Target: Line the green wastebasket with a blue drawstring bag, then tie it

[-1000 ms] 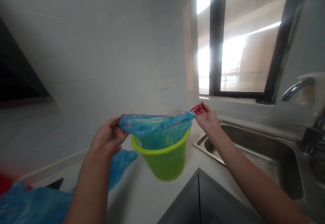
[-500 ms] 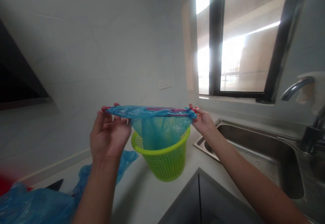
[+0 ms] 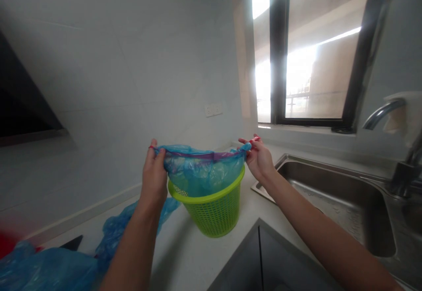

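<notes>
A thin blue plastic bag (image 3: 202, 168) with a red drawstring hangs stretched between my two hands, its body dipping into a lime green mesh basket (image 3: 214, 209) on the white counter. My left hand (image 3: 154, 176) grips the bag's mouth at its left end. My right hand (image 3: 257, 157) pinches the right end with the red string showing at the fingers. The bag's mouth sits just above the basket rim.
More blue plastic bags (image 3: 62, 260) lie crumpled on the counter at the lower left. A steel sink (image 3: 332, 194) with a tap (image 3: 382, 113) is on the right below a window. A wall socket (image 3: 213, 109) sits behind the basket. A dark panel (image 3: 260, 260) lies near the front edge.
Both hands lifted the bag and spread its mouth wide, then drew closer together and lowered it toward the basket rim. The left hand turned so its back faces me.
</notes>
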Available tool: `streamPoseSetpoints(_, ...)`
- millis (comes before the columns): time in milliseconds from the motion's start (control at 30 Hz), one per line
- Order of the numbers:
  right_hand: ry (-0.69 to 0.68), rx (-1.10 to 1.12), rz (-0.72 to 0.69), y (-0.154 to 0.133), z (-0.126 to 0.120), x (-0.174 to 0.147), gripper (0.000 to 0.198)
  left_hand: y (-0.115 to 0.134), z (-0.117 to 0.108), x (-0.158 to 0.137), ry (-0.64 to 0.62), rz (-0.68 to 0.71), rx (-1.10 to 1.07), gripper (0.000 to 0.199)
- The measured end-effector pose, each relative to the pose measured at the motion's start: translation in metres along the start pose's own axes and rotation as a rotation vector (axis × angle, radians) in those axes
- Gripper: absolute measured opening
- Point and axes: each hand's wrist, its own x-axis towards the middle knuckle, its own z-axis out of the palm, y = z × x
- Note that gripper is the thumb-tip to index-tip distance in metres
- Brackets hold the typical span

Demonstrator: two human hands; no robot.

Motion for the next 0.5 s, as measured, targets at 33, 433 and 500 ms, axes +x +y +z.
streamPoseSetpoints(33, 0.017, 0.02, -0.019, -0.002, 0.0, 0.001, 0.03, -0.002, -0.001, 0.002, 0.015, 0.033, 0.012, 0.027)
streamPoseSetpoints(433, 0.114, 0.123, -0.084, 0.003, -0.012, 0.014, 0.029, 0.018, 0.004, 0.003, 0.25, -0.135, -0.382, 0.024)
streamPoseSetpoints(500, 0.125, 0.113, -0.105, 0.005, -0.012, 0.013, 0.032, 0.019, 0.006, 0.001, 0.312, -0.1, -0.381, 0.025)
